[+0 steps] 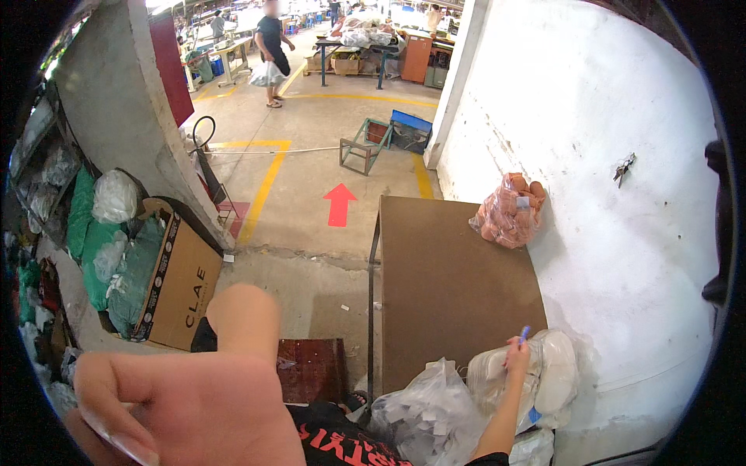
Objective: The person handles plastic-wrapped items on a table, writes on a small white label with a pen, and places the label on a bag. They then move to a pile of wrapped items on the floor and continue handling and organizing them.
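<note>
My right hand point(516, 357) pinches a slim blue object point(525, 332) at four o'clock. At seven, my left hand point(206, 404) curls; its grip I cannot tell.

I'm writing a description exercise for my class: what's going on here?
The right hand holds a blue pen-like object by a plastic bag of off-white pieces, near the closer end of a brown table. The left hand is raised close to the camera; its grip is unclear. A bag of orange-brown pieces sits at the far right corner.
</note>
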The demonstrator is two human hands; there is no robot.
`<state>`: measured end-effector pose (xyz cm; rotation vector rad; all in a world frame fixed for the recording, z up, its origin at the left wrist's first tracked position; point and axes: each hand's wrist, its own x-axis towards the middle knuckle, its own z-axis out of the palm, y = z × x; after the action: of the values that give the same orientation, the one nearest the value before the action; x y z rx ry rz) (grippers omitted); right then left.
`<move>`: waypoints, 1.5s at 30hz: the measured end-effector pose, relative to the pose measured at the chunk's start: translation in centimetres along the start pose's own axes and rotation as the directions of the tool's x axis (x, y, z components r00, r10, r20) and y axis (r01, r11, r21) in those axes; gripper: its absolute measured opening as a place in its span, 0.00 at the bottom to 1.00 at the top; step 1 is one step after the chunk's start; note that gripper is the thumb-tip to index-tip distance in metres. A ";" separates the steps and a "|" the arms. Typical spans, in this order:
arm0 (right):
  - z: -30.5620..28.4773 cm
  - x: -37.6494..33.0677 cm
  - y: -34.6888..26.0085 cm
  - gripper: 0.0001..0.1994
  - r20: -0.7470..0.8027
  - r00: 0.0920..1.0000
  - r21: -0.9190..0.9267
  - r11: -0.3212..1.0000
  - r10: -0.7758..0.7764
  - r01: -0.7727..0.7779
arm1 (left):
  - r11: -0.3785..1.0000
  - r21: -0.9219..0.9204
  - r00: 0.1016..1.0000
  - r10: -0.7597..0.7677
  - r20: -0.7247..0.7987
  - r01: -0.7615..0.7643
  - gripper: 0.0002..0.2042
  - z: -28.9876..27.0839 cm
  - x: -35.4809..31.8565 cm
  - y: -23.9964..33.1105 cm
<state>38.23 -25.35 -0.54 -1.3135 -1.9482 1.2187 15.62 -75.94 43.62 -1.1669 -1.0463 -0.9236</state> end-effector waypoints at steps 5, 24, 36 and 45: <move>4.4 -1.8 -3.1 0.13 0.245 0.953 -0.688 0.661 -0.176 0.299 | 0.978 -0.187 0.989 0.063 -0.131 -0.087 0.12 -2.1 -1.2 0.0; 15.8 -6.2 -0.9 0.33 0.611 0.789 -0.740 0.406 0.070 0.537 | 0.919 -0.316 0.966 -0.186 0.181 0.236 0.14 -3.4 -1.4 0.1; 14.8 -7.2 3.1 0.12 0.678 0.735 -0.647 0.455 -0.024 0.612 | 0.156 -0.766 0.738 -0.440 0.512 0.624 0.10 3.7 -2.6 1.8; 12.1 -7.7 -0.7 0.13 0.595 0.794 -0.546 0.663 -0.124 0.512 | 0.292 -0.508 0.578 -0.257 0.775 0.811 0.06 8.7 -15.0 -0.4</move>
<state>31.74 -37.26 -5.16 -0.8629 -3.0911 0.6890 9.93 -66.93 29.96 -2.0422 -1.6540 -1.9173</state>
